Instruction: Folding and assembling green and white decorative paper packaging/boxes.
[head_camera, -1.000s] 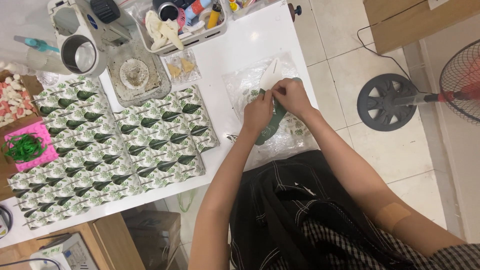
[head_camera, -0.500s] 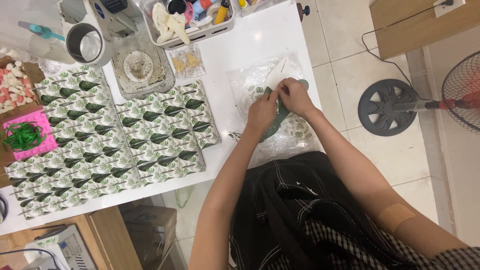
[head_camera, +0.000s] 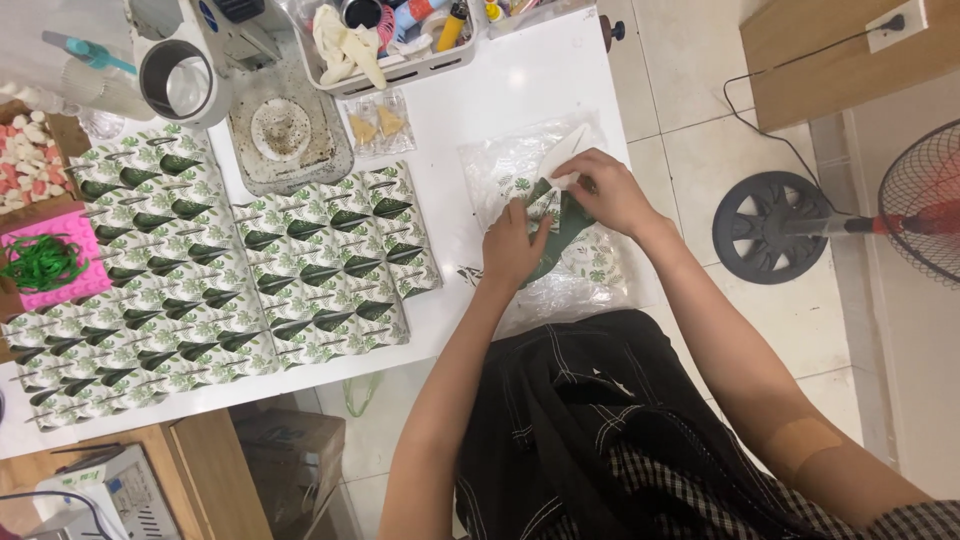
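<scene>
Green, leaf-printed paper (head_camera: 562, 222) sits pinched between both hands on the clear plastic bags (head_camera: 540, 180), just right of the rows of finished leaf-print packets (head_camera: 330, 255). The left hand (head_camera: 512, 245) presses its fingers closed on the paper's lower edge; the right hand (head_camera: 603, 190) grips its upper part and a white strip (head_camera: 566, 150). The slippery bags could likely slide, spoiling the fold. The hands hide the paper's exact shape.

Rows of flat white packets with green leaf prints (head_camera: 230, 270) cover the table at nine o'clock; a clear plastic bag (head_camera: 545, 220) of more lies centre, slightly toward one o'clock.
</scene>
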